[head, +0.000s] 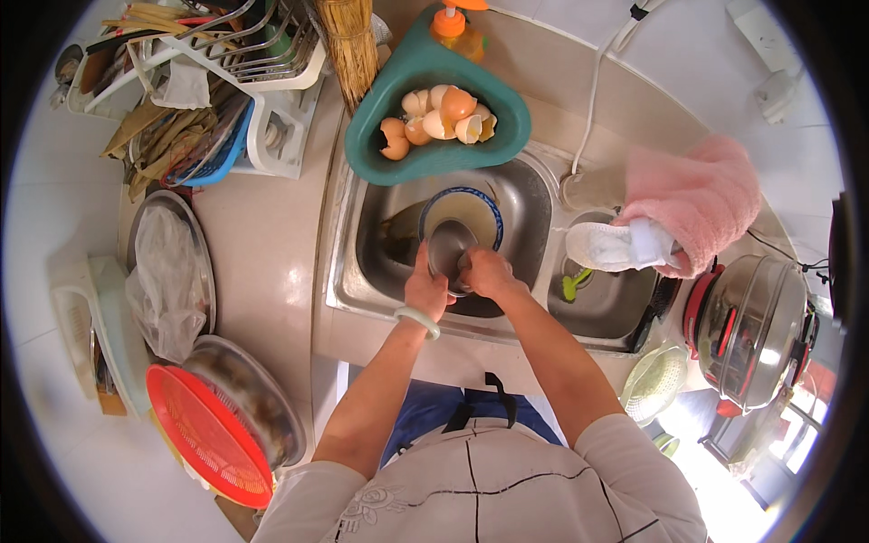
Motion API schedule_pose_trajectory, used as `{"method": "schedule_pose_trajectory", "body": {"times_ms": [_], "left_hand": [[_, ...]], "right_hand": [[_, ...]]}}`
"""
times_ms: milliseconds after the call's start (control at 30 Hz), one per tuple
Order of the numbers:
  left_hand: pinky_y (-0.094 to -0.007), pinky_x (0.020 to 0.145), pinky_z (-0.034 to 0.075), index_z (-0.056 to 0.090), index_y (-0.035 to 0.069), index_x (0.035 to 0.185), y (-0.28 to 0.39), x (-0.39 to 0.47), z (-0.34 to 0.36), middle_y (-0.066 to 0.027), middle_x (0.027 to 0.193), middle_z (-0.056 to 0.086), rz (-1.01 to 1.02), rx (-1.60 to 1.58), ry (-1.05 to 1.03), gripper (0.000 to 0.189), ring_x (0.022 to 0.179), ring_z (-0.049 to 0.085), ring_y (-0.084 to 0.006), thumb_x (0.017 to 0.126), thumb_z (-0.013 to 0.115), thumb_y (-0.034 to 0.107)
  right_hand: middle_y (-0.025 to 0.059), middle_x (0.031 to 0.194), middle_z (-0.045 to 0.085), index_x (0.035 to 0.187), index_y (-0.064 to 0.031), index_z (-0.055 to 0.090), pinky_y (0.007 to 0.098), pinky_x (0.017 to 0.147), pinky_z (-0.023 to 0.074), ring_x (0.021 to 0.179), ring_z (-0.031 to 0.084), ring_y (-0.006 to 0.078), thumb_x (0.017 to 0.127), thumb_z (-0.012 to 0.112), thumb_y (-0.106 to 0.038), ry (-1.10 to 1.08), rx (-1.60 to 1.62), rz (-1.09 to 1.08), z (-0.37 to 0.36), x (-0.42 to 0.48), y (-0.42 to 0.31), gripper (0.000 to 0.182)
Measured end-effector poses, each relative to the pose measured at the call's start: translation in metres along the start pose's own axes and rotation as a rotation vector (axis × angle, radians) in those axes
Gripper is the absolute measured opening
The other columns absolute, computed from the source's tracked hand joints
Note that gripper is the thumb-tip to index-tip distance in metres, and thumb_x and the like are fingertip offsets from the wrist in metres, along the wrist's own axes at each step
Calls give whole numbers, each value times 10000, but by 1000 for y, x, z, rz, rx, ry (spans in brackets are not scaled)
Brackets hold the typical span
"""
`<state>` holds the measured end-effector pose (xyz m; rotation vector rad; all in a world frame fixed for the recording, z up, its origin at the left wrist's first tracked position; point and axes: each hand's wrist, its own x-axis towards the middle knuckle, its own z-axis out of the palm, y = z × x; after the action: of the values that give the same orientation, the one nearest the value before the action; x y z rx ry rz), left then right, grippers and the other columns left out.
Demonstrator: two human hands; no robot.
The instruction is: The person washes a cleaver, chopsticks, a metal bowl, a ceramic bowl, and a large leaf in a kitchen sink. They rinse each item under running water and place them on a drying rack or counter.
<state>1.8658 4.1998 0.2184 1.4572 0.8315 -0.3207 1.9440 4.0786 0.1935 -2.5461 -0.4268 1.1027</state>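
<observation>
Over the large stainless steel sink basin [536, 203], my left hand [428, 288] grips a small metal bowl [451, 243] by its left side. My right hand [489, 273] is closed at the bowl's right edge, its fingertips partly hidden. The bowl is tilted. Beneath it sits a larger bowl with a blue patterned rim [499, 220], partly covered by the metal one. Left of that, a dark brownish item [400, 234] lies in the basin, too unclear to name. A teal corner strainer [370, 146] holding several broken eggshells [441, 122] stands at the basin's far edge.
A pink towel-like sleeve [699, 197] covers the faucet above the small basin [611, 319], where a green utensil [574, 284] lies. An electric pot [753, 332] stands right. Leftward are a dish rack [292, 136], a metal tray [207, 265] and a red plastic basket [210, 434].
</observation>
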Motion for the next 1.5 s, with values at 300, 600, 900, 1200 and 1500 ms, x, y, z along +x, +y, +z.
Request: {"method": "schedule_pose_trajectory", "body": {"times_ms": [300, 600, 900, 1200, 1500], "left_hand": [[-306, 538, 577, 157, 165, 1427, -6, 3, -6, -152, 1087, 556, 47, 9, -87, 673, 708, 634, -192, 828, 372, -55], [-333, 547, 558, 210, 131, 1415, 4, 9, -15, -194, 1019, 568, 106, 429, 25, 676, 646, 642, -248, 794, 430, -20], [-320, 621, 528, 251, 143, 1409, 4, 18, -41, -168, 1039, 550, 450, 654, 299, 683, 746, 591, -234, 778, 441, -34], [-272, 555, 569, 258, 136, 1393, 21, 17, -54, -109, 1166, 488, 105, -91, 96, 628, 781, 603, -184, 808, 363, -67], [-269, 574, 554, 217, 87, 1410, 27, 16, -36, -129, 1190, 504, 0, -172, -49, 647, 829, 617, -182, 817, 434, -56]], "right_hand": [[188, 782, 600, 789, -19, 569, 407, 648, 449, 737, 583, 345, 739, 602, -184, 94, 502, -401, 11, 15, -12, 175], [228, 849, 630, 1001, -43, 540, 479, 780, 473, 841, 608, 405, 787, 547, -264, 203, 93, 24, -16, 36, -20, 308], [208, 963, 625, 976, -45, 558, 411, 775, 497, 885, 624, 348, 793, 540, -140, 214, -391, -358, 32, 62, 21, 207], [150, 892, 634, 990, -21, 583, 363, 740, 477, 821, 617, 263, 792, 578, -176, 268, 416, -38, -4, 39, 25, 252], [134, 1062, 543, 1040, -2, 545, 312, 758, 477, 921, 573, 211, 833, 578, -102, 302, 854, -452, 7, -22, -34, 232]]}}
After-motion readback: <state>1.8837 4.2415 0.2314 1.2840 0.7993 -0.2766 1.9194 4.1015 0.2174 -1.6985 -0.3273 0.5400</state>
